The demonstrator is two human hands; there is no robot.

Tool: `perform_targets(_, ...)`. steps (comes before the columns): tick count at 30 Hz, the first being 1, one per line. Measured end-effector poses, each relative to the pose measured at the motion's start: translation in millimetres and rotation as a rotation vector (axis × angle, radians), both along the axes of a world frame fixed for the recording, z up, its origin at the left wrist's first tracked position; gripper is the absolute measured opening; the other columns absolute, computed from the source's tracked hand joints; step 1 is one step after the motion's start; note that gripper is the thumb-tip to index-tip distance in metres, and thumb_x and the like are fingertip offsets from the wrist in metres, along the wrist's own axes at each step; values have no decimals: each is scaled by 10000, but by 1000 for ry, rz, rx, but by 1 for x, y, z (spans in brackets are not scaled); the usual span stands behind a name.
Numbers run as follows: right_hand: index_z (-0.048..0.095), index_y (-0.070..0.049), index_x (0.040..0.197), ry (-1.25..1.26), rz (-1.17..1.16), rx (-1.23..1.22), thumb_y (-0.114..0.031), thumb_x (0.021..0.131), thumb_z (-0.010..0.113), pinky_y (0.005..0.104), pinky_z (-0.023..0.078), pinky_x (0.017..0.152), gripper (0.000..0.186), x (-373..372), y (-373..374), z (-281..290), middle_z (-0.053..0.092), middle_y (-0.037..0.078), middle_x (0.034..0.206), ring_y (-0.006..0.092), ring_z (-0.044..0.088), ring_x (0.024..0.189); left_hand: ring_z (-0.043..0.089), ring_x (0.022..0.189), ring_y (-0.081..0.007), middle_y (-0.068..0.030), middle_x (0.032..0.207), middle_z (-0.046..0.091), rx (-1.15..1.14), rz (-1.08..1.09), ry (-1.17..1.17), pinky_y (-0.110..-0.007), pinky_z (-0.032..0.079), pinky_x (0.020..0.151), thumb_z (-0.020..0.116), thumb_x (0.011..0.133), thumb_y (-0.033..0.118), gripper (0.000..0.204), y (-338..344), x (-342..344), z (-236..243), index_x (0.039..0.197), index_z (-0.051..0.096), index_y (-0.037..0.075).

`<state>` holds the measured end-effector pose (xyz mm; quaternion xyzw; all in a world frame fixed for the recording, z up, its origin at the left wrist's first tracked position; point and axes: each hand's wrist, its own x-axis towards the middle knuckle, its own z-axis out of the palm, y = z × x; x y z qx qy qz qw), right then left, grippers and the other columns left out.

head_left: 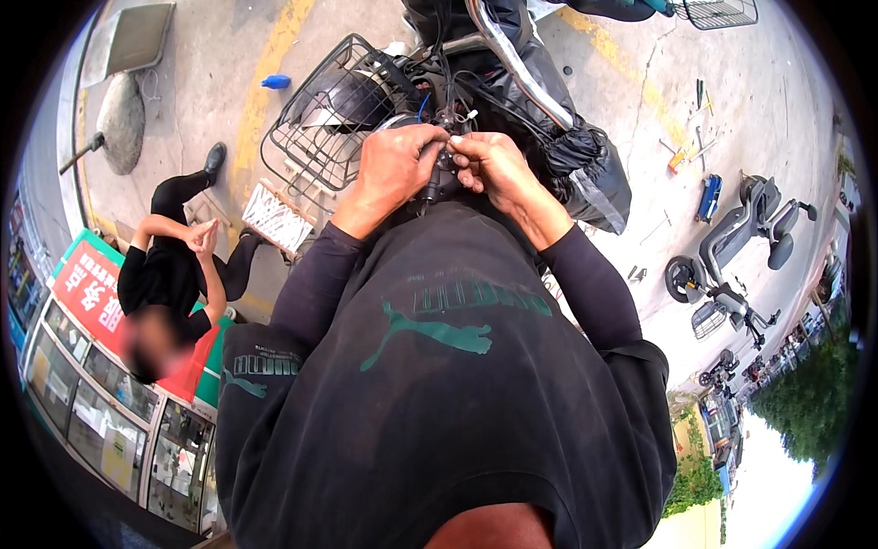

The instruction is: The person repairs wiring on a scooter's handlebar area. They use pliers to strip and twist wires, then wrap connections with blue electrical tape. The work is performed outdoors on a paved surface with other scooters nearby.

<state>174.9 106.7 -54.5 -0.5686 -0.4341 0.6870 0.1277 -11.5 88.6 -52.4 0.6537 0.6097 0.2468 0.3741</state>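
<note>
Blue wire [423, 107] curves near bare, bent fingers [422, 137].

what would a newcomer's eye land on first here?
Likely the wearer's dark shirt with green print, filling the lower centre, then the left hand and right hand close together at upper centre, near a thin blue wire. After that, the black wire basket left of the hands and the grey scooter at far right.
</note>
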Motion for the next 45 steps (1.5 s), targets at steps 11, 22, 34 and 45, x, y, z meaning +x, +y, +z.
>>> perform_targets(11,682,-90,1006,-563,714,1418,-168,792,670,276,462,539,228,13,7,1,573,-3,836,138,594,707,725,791,-310,-108,867,743,16,-5,24,-377,574,684,727,842,98,115,-1,2,0,952,755,85)
perform_targets(22,713,36,993,135,-21,-95,-153,995,658,252,490,564,198,3,8,11,706,47,801,67,626,658,711,665,-227,-93,816,742,-208,191,-94,-319,547,627,728,876,112,106,-13,2,11,970,732,63)
perform_targets(34,749,24,996,255,-158,-194,-117,924,764,206,432,510,160,-11,8,4,729,47,823,54,604,627,719,720,-235,-117,880,743,-106,215,-159,-323,558,649,695,877,71,146,-21,-1,8,1006,751,31)
perform_targets(45,670,21,776,-56,-173,45,-246,840,865,243,448,510,337,-22,3,-8,637,14,662,49,543,572,686,730,-115,-90,861,759,-311,272,-315,-278,537,671,702,897,95,190,-20,-7,-3,1056,748,1)
